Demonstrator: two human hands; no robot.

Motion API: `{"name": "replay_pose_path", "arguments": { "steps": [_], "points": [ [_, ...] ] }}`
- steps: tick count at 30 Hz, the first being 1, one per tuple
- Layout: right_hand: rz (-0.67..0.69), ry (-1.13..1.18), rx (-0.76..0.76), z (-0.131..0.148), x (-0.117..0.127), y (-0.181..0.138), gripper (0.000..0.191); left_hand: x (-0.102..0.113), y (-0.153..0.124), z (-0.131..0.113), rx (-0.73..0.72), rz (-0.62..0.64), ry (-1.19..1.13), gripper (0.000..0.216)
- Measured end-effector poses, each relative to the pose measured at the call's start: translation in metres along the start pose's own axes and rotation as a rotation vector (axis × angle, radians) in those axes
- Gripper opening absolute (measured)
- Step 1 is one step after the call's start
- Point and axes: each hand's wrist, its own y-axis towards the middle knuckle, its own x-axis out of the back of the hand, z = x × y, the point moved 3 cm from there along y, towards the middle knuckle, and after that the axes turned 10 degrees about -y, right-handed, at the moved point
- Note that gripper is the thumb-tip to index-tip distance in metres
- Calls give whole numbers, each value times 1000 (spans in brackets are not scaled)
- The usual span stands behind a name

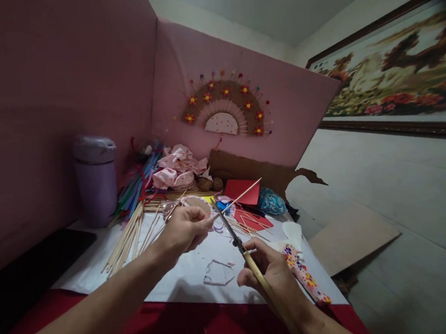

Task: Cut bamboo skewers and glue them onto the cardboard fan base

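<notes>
My left hand is closed, pinching a thin wooden stick that slants up to the right over the table. In my right hand are scissors with gold-coloured handles, their dark blades pointing up and left. The blades meet or cross the stick close to my left fingertips; whether they touch it I cannot tell. Below the hands, a small outline of thin pale pieces lies on the white sheet. A round cardboard piece with a pale pink rim is partly hidden behind my left hand.
Loose sticks lie left, near a purple tumbler. Behind are crumpled pink cloth, red paper, blue yarn and torn cardboard. Flowered material lies right. A decorated cardboard arch hangs on the pink panel.
</notes>
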Motion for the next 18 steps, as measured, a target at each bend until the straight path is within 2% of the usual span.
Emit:
{"name": "replay_pose_path", "arguments": {
  "steps": [2,4,7,10,13,15,18],
  "points": [
    [26,33,3,-4,1,0,44,1,0,3,204,93,-171,22],
    [59,70,3,-8,1,0,46,0,-2,6,345,184,-286,20],
    [87,83,-2,-9,2,0,48,-1,-2,9,413,247,-381,18],
    [71,20,-23,-8,5,3,45,3,4,9,316,183,-372,22],
    [-8,-117,-31,-8,12,9,39,18,13,3,97,-37,-290,27],
    [-28,-282,-33,-12,15,16,36,26,14,-3,-23,-165,-234,29],
    [39,-570,26,-22,13,28,33,28,12,-10,-127,-241,-171,30]
  ]
}}
